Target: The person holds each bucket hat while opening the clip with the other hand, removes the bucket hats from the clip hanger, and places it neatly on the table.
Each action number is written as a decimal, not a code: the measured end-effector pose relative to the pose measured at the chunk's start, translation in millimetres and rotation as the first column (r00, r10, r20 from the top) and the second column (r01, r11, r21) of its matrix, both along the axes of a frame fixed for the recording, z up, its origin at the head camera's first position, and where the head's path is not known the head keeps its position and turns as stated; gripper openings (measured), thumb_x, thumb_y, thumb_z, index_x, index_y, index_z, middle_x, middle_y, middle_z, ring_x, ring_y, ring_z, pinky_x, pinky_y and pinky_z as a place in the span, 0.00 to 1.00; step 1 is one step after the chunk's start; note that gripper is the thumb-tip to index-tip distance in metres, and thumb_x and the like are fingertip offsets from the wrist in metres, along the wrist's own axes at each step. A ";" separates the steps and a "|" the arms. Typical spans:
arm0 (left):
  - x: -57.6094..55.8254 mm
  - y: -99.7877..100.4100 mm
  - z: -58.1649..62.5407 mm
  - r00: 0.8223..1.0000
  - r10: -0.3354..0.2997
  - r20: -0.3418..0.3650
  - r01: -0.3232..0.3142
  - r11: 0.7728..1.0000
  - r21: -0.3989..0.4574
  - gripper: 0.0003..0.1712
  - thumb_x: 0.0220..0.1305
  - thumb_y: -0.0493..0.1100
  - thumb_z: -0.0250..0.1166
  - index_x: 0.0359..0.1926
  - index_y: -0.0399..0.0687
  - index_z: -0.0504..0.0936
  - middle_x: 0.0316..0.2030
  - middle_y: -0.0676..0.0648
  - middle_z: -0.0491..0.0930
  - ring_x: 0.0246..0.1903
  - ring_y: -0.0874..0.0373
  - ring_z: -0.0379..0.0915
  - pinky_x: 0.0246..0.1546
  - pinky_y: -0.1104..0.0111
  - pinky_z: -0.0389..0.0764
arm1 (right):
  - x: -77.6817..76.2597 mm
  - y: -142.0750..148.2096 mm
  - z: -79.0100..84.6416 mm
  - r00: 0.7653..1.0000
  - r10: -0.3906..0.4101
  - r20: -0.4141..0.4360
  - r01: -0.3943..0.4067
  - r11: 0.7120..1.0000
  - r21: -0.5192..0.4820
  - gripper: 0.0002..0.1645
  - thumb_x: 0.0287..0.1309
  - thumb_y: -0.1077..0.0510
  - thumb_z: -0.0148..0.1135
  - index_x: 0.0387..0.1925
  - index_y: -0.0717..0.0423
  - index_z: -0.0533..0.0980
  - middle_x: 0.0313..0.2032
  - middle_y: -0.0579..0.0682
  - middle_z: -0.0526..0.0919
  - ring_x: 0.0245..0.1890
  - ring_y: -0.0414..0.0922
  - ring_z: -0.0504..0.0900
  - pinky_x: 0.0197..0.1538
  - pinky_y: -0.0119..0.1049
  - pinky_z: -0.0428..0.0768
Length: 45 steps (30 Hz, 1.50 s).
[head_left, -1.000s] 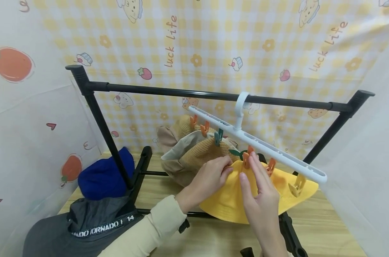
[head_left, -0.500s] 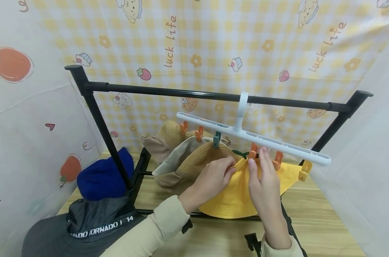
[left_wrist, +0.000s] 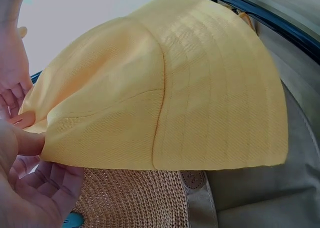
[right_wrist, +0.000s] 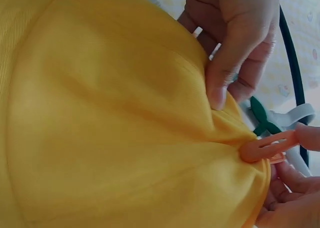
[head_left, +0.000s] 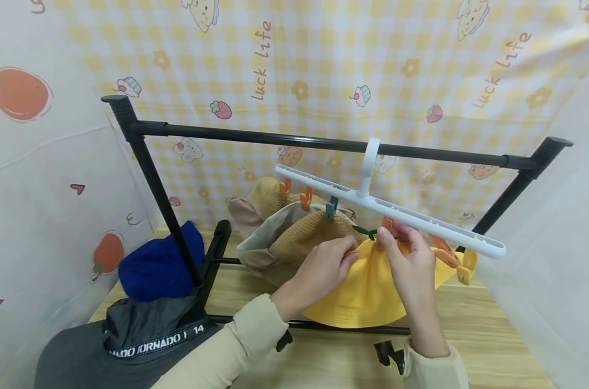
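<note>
A yellow bucket hat [head_left: 360, 294] hangs under the right half of a pale blue clip hanger [head_left: 421, 220]. My left hand [head_left: 323, 267] pinches the top of the hat between thumb and fingers. With my right hand [head_left: 415, 265] I grip an orange clip [right_wrist: 265, 147] that sits over the bunched cloth of the hat. A green leaf-shaped sprig [right_wrist: 261, 119] sticks up beside that clip. Further right on the hanger are another orange clip [head_left: 444, 251] and a yellow clip [head_left: 467, 267]. A tan woven hat [head_left: 304, 235] hangs behind, near the green clip [head_left: 330, 208].
The hanger hooks over a black rack's top bar [head_left: 255, 136]. A blue hat [head_left: 163, 265] and a dark grey cap [head_left: 124, 340] lie at the left. A small black rack part [head_left: 389, 355] is near my right sleeve.
My right fingers, straight against the clip before, now curl and pinch it. The hanger swung round, its right end rising. My left hand keeps its hold on the hat.
</note>
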<state>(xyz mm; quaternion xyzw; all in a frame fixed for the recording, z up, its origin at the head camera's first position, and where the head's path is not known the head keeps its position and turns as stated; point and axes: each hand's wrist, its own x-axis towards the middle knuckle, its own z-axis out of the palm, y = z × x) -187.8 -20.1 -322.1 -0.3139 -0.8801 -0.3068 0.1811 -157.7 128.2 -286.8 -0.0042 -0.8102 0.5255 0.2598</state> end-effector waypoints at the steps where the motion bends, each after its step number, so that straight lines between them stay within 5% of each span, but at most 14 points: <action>1: -0.1 -0.1 1.0 1.000 0.000 0.001 0.000 1.000 -0.002 0.05 0.67 0.44 0.56 0.34 0.49 0.74 0.26 0.55 0.74 0.24 0.66 0.67 0.25 0.79 0.68 | -1.3 0.3 0.4 1.000 0.006 0.013 -0.005 0.999 -0.034 0.22 0.61 0.53 0.59 0.51 0.65 0.74 0.42 0.52 0.77 0.42 0.32 0.72 0.46 0.18 0.69; 7: -2.3 -2.3 7.1 0.999 0.030 0.044 -0.029 0.999 -0.023 0.05 0.67 0.43 0.55 0.37 0.49 0.76 0.30 0.54 0.77 0.27 0.65 0.70 0.28 0.77 0.71 | -9.8 2.9 0.5 0.995 0.077 0.070 -0.059 0.973 -0.224 0.22 0.60 0.56 0.60 0.52 0.65 0.72 0.36 0.37 0.74 0.39 0.31 0.74 0.41 0.16 0.72; 14: -10.1 0.8 11.0 0.995 0.016 0.096 -0.021 0.999 0.046 0.11 0.69 0.45 0.54 0.47 0.46 0.76 0.43 0.51 0.80 0.41 0.61 0.76 0.41 0.72 0.77 | -14.9 5.3 -1.9 0.989 0.137 0.060 -0.117 0.960 -0.256 0.21 0.60 0.58 0.59 0.50 0.69 0.71 0.40 0.43 0.71 0.37 0.32 0.74 0.41 0.17 0.73; 19: -18.8 8.7 15.6 0.996 -0.022 0.083 0.010 0.989 0.144 0.10 0.67 0.44 0.56 0.43 0.43 0.78 0.40 0.48 0.82 0.41 0.59 0.78 0.41 0.74 0.77 | -14.7 4.3 -5.5 0.984 0.165 0.069 -0.140 0.949 -0.283 0.23 0.62 0.57 0.57 0.52 0.70 0.69 0.45 0.46 0.69 0.41 0.33 0.74 0.44 0.17 0.73; 33: -18.4 9.7 19.3 0.991 -0.029 0.129 -0.001 0.975 0.223 0.07 0.64 0.41 0.60 0.38 0.42 0.80 0.35 0.49 0.83 0.35 0.61 0.78 0.38 0.76 0.77 | -13.1 1.7 -12.3 0.995 0.096 -0.014 -0.097 0.973 -0.211 0.20 0.61 0.56 0.58 0.49 0.66 0.74 0.35 0.36 0.79 0.38 0.32 0.77 0.42 0.19 0.75; 45: -18.0 10.6 21.2 0.993 -0.031 0.112 0.005 0.975 0.221 0.07 0.63 0.41 0.60 0.39 0.42 0.80 0.34 0.49 0.83 0.32 0.62 0.77 0.34 0.78 0.75 | -19.6 -6.4 -19.3 0.988 0.030 -0.154 -0.073 0.957 -0.281 0.17 0.61 0.58 0.58 0.45 0.70 0.76 0.33 0.37 0.80 0.34 0.33 0.77 0.38 0.20 0.75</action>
